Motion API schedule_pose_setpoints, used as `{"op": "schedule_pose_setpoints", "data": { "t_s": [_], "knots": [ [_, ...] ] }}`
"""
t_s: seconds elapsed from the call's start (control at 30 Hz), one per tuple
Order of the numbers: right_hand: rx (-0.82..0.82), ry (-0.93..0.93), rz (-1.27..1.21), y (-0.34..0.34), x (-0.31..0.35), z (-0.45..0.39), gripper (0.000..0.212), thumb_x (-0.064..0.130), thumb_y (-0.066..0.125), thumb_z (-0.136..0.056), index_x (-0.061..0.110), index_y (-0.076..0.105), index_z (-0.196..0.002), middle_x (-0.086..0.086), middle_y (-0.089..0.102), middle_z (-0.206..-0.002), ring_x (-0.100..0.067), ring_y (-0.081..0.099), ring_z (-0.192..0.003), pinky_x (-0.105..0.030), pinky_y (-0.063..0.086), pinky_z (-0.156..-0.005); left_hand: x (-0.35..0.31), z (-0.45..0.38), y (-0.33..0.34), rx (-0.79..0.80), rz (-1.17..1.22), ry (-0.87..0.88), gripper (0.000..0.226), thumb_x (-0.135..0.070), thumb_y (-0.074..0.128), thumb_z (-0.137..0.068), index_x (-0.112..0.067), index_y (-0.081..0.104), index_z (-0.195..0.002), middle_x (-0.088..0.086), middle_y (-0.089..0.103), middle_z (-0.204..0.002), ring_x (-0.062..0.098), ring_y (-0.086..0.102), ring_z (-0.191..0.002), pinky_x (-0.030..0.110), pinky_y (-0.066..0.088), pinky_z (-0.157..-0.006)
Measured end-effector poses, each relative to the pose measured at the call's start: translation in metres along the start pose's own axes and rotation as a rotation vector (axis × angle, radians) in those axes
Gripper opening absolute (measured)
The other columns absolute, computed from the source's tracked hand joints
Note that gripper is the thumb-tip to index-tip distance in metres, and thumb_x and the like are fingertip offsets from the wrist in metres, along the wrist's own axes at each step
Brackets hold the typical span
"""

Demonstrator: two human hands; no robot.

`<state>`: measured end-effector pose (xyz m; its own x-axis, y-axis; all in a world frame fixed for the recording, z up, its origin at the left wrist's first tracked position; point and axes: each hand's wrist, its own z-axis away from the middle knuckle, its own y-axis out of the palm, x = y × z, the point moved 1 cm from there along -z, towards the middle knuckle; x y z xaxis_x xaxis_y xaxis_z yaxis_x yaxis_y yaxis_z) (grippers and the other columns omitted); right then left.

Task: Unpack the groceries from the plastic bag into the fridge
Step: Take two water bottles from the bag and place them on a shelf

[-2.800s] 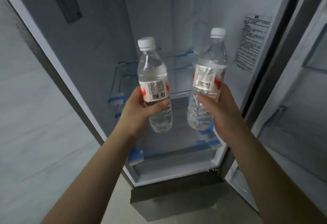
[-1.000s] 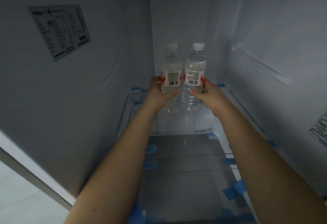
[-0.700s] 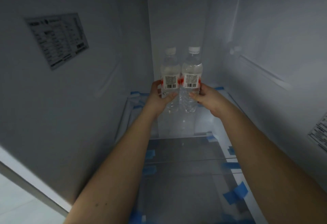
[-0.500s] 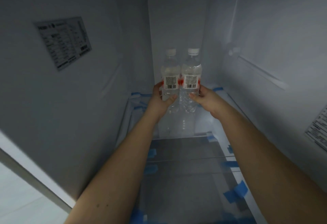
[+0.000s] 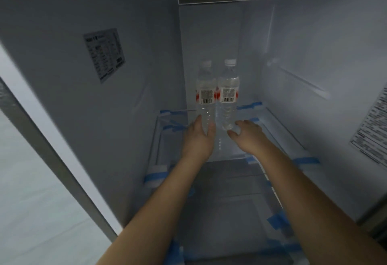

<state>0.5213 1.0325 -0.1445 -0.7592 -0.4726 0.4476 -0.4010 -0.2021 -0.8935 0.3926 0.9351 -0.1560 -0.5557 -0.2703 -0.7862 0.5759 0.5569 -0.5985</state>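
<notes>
inside the fridge (image 5: pixel 125 139), two water bottles (image 5: pixel 206 95) stand upright, touching, on the glass shelf (image 5: pixel 278 130). my left hand (image 5: pixel 199 137) and right hand (image 5: pixel 247 132) sit at their bases, fingers loose, gripping nothing.

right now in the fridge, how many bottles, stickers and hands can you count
water bottles: 2, left bottle and right bottle, upright side by side on the glass shelf
printed stickers: 2, left wall sticker and right wall sticker
hands: 2, left hand and right hand
total: 6
</notes>
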Motion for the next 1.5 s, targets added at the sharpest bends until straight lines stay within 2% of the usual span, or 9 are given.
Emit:
{"op": "schedule_pose_setpoints", "data": {
  "t_s": [0.1, 0.23, 0.5, 0.8, 1.0, 1.17, 1.27, 1.37, 1.5],
  "knots": [
    [-0.062, -0.037, 0.179, -0.003, 0.002, 0.031, 0.055, 0.049, 0.036, -0.099, 0.016, 0.042, -0.142, -0.012, 0.042, -0.147, -0.033, 0.039, -0.132, -0.043, 0.033, -0.105, 0.001, 0.028, -0.007, 0.109, -0.356, 0.087, 0.065, -0.057, 0.028, -0.099, -0.028, 0.014, -0.155, 0.007, 0.018, -0.162, 0.029, 0.014, -0.148, 0.049, 0.015, -0.119],
    [-0.100, -0.029, 0.303, 0.003, 0.003, 0.070, 0.056, 0.050, 0.025, -0.100, 0.021, 0.036, -0.146, -0.007, 0.030, -0.156, -0.028, 0.026, -0.141, -0.041, 0.021, -0.113, 0.001, 0.061, -0.016, 0.193, -0.588, 0.172, 0.063, -0.058, 0.021, -0.100, -0.031, 0.011, -0.155, 0.004, 0.012, -0.164, 0.027, 0.007, -0.150, 0.050, 0.009, -0.120],
    [-0.112, -0.016, 0.432, 0.007, -0.019, 0.131, 0.056, 0.047, 0.025, -0.101, 0.021, 0.026, -0.151, -0.007, 0.025, -0.159, -0.029, 0.020, -0.145, -0.044, 0.015, -0.117, 0.007, 0.087, -0.021, 0.189, -0.762, 0.327, 0.059, -0.054, 0.025, -0.101, -0.032, 0.013, -0.155, 0.002, 0.013, -0.164, 0.026, 0.008, -0.150, 0.048, 0.011, -0.120],
    [-0.168, -0.053, 0.415, 0.003, -0.036, 0.200, 0.073, 0.052, 0.005, -0.090, 0.021, 0.030, -0.150, -0.009, 0.027, -0.158, -0.032, 0.021, -0.145, -0.047, 0.016, -0.118, -0.015, 0.151, -0.021, 0.161, -0.810, 0.478, 0.065, -0.057, 0.030, -0.097, -0.032, 0.013, -0.155, 0.000, 0.015, -0.163, 0.023, 0.009, -0.150, 0.048, 0.008, -0.119],
    [-0.224, -0.087, 0.390, -0.021, -0.067, 0.251, 0.063, 0.044, 0.024, -0.089, 0.013, 0.054, -0.135, -0.015, 0.052, -0.141, -0.037, 0.043, -0.133, -0.051, 0.032, -0.109, -0.030, 0.207, -0.010, 0.103, -0.798, 0.549, 0.062, -0.054, 0.031, -0.090, -0.030, 0.040, -0.146, 0.004, 0.045, -0.151, 0.027, 0.037, -0.141, 0.051, 0.027, -0.114],
    [-0.239, -0.116, 0.353, -0.027, -0.089, 0.290, 0.058, 0.043, 0.031, -0.091, 0.013, 0.055, -0.134, -0.014, 0.052, -0.141, -0.037, 0.044, -0.133, -0.051, 0.035, -0.108, -0.044, 0.251, -0.006, 0.140, -0.886, 0.618, 0.063, -0.055, 0.028, -0.092, -0.027, 0.041, -0.147, 0.005, 0.044, -0.151, 0.029, 0.035, -0.142, 0.051, 0.025, -0.115],
    [-0.244, -0.125, 0.355, -0.022, -0.098, 0.314, 0.052, 0.041, 0.044, -0.096, 0.014, 0.048, -0.140, -0.012, 0.045, -0.148, -0.035, 0.038, -0.138, -0.048, 0.025, -0.112, -0.053, 0.268, -0.007, 0.184, -0.895, 0.641, 0.065, -0.057, 0.024, -0.092, -0.028, 0.036, -0.149, 0.003, 0.041, -0.153, 0.027, 0.032, -0.144, 0.051, 0.023, -0.116],
    [-0.255, -0.130, 0.371, -0.021, -0.100, 0.338, 0.059, 0.042, 0.047, -0.095, 0.017, 0.036, -0.147, -0.010, 0.039, -0.152, -0.032, 0.034, -0.141, -0.043, 0.017, -0.113, -0.057, 0.276, -0.002, 0.257, -0.907, 0.656, 0.072, -0.063, 0.016, -0.089, -0.031, 0.024, -0.153, 0.000, 0.031, -0.158, 0.024, 0.022, -0.148, 0.051, 0.019, -0.117],
    [-0.263, -0.102, 0.371, -0.016, -0.098, 0.368, 0.063, 0.044, 0.053, -0.092, 0.017, 0.037, -0.147, -0.009, 0.040, -0.152, -0.031, 0.037, -0.140, -0.043, 0.021, -0.112, -0.060, 0.286, 0.003, 0.285, -0.884, 0.711, 0.073, -0.064, 0.014, -0.089, -0.031, 0.019, -0.154, -0.002, 0.026, -0.160, 0.022, 0.017, -0.149, 0.051, 0.017, -0.118]
  ]
}}
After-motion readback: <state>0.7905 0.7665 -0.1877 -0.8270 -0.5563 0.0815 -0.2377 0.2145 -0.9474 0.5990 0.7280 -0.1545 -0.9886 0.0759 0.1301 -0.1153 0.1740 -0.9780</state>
